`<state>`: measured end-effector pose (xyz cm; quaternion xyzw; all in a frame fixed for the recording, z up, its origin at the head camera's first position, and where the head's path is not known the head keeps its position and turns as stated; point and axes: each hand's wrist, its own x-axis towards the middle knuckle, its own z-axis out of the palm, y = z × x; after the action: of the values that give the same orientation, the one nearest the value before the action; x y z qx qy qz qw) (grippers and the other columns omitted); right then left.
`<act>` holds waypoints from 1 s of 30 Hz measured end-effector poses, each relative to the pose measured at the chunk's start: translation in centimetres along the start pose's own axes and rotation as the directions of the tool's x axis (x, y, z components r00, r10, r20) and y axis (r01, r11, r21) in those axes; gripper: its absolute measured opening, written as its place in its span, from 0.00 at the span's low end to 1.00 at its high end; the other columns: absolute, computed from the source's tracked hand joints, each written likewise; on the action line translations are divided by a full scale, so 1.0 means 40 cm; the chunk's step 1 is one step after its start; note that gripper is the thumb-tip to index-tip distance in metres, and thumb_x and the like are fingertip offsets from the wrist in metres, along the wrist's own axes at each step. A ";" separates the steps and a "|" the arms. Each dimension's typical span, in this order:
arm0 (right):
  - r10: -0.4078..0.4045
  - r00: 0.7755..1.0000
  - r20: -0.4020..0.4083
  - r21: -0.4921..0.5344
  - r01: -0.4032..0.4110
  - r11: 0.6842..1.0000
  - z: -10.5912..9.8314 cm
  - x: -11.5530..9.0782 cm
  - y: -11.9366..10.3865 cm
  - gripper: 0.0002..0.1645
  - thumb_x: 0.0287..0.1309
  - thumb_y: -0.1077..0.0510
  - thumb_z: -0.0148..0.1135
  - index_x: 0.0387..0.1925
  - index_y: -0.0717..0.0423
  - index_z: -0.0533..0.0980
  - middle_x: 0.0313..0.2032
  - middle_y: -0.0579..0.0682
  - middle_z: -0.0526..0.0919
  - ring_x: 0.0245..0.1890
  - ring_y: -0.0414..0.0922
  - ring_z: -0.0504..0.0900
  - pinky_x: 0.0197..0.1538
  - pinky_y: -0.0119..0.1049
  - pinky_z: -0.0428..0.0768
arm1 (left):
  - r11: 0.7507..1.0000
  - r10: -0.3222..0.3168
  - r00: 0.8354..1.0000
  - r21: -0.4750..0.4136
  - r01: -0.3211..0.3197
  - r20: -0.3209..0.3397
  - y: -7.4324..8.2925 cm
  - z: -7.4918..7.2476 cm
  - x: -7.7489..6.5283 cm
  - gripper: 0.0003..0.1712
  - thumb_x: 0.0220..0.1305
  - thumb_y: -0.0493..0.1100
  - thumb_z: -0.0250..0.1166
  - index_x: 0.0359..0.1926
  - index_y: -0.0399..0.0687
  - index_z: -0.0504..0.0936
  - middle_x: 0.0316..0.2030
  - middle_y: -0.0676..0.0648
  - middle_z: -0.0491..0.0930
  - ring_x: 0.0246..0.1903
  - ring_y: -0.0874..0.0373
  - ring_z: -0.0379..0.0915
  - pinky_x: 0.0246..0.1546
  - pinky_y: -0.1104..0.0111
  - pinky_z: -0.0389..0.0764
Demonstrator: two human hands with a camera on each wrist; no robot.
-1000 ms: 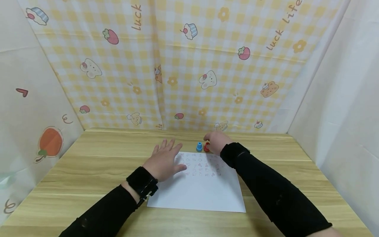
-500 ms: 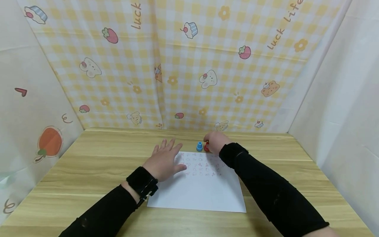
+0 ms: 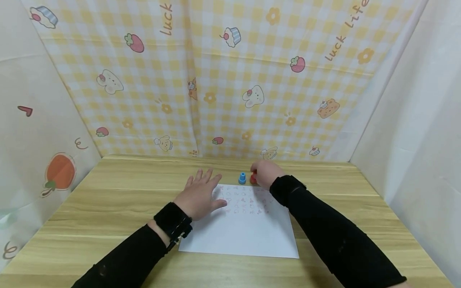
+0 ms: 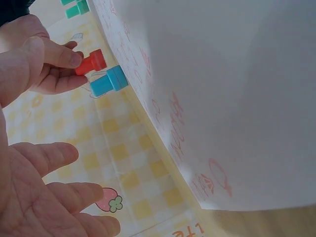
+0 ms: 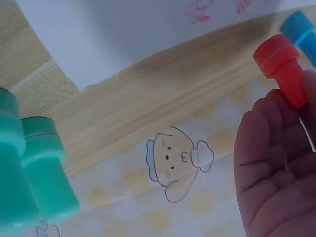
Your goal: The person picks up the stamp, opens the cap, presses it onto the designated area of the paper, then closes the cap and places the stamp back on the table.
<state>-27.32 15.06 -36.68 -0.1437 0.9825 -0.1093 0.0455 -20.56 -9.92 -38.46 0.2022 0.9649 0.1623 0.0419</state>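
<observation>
A red toy stamp (image 5: 279, 59) stands at the far edge of a white paper sheet (image 3: 237, 236). My right hand (image 3: 267, 173) pinches its narrow handle between thumb and fingers. Just left of it in the head view is a blue stamp (image 3: 242, 178), upright and untouched. Rows of small reddish prints (image 3: 251, 206) cover the upper part of the paper. My left hand (image 3: 198, 198) lies palm down at the sheet's left side, fingers spread and holding nothing.
Two green stamps (image 5: 47, 168) stand on the other side of my right hand, hidden behind it in the head view. A yellow checked cloth (image 3: 223, 100) hangs along the back of the wooden table (image 3: 126, 180), with pale cloth walls at both sides.
My right hand has shifted slightly right with the red stamp, widening the gap to the blue one. The left hand stays in place.
</observation>
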 end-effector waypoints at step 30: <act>-0.064 0.989 -0.130 0.324 0.104 0.940 -0.061 -0.130 -0.097 0.08 0.72 0.57 0.67 0.46 0.55 0.86 0.36 0.49 0.90 0.33 0.42 0.82 0.39 0.35 0.81 | 0.978 0.116 0.968 -0.145 -0.150 -0.224 0.025 0.005 0.008 0.37 0.73 0.51 0.69 0.76 0.42 0.69 0.74 0.40 0.72 0.75 0.44 0.67 0.73 0.50 0.73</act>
<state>-21.59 13.43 -33.14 -0.1692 0.9442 -0.2825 0.0062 -20.43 -8.87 -38.31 0.2440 0.9317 0.2629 -0.0569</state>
